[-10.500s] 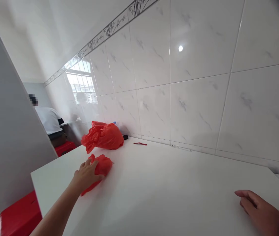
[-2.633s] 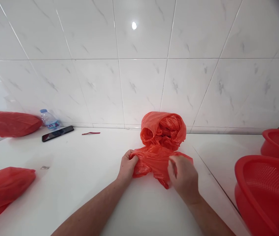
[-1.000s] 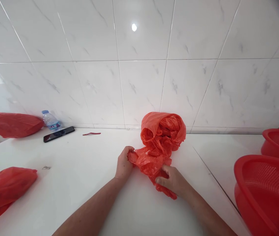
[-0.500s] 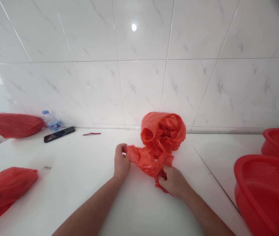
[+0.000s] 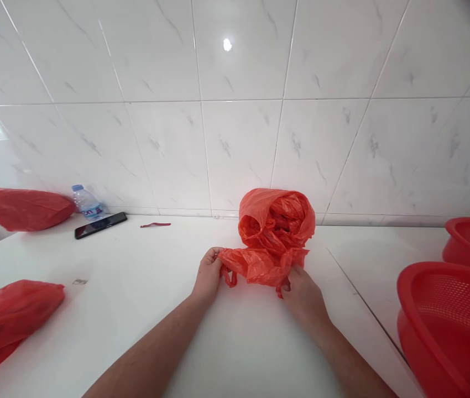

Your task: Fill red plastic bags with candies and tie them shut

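Note:
A crumpled red plastic bag point(image 5: 260, 265) stretches between my two hands just above the white table point(image 5: 235, 342). My left hand point(image 5: 209, 273) pinches its left end, where a handle loop dangles below the fingers. At the right end, my right hand point(image 5: 304, 290) is closed on the plastic, its fingertips partly hidden in the folds. Right behind this bag, and touching it, sits a bulky bundle of red plastic point(image 5: 276, 215), rolled round with loose folds inside. Whether the two are joined I cannot tell.
Two red perforated baskets point(image 5: 409, 271) stand on the right. A filled red bag point(image 5: 23, 309) lies at the near left, another red bag point(image 5: 23, 209) at the far left. Beside that are a water bottle point(image 5: 88, 203), a phone point(image 5: 100, 225) and a thin red strip point(image 5: 155, 224). A tiled wall point(image 5: 239, 143) rises behind.
My right hand has moved up and to the right, my left hand slightly right. The plastic between them is now stretched wider and straighter, and a handle loop shows by my left hand.

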The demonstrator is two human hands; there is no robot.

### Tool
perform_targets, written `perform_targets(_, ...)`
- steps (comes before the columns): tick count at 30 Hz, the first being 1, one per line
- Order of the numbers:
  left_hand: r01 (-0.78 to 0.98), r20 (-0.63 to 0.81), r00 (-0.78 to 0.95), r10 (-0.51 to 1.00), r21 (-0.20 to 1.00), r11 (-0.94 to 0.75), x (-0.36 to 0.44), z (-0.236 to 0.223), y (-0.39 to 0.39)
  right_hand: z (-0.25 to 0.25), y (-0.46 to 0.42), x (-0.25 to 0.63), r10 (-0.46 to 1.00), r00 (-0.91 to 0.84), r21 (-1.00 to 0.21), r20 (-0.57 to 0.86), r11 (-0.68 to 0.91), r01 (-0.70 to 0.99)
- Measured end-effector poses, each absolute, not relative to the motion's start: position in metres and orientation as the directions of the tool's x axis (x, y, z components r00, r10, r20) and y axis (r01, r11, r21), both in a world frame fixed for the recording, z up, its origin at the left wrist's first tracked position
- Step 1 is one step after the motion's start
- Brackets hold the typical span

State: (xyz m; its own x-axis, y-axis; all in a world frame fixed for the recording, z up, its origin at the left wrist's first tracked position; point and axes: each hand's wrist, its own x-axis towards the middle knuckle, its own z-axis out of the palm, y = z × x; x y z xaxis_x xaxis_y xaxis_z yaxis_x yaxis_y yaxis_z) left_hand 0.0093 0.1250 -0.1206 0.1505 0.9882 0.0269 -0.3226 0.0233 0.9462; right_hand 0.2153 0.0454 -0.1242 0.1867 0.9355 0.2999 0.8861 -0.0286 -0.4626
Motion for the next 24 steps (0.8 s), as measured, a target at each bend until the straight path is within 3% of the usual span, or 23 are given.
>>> perform_targets(5, -0.436, -0.071, 0.252, 0.965, 0.882, 0.179, 0.011, -0.117, 0.124, -0.123, 0.043, 0.218, 0.937, 0.184, -0.465, 0.299, -0.025, 0.885)
perform_targets(10, -0.442, -0.141, 0.316, 0.938, 0.853, 0.277, 0.010, -0.112, 0.123, -0.122, 0.044, 0.221, 0.927, 0.226, -0.483, 0.300, -0.056, 0.874)
perform_targets(24, -0.437, -0.091, 0.232, 0.968, 0.880, 0.188, 0.008, -0.122, 0.128, -0.128, 0.048, 0.226, 0.922, 0.232, -0.472, 0.309, -0.063, 0.879)
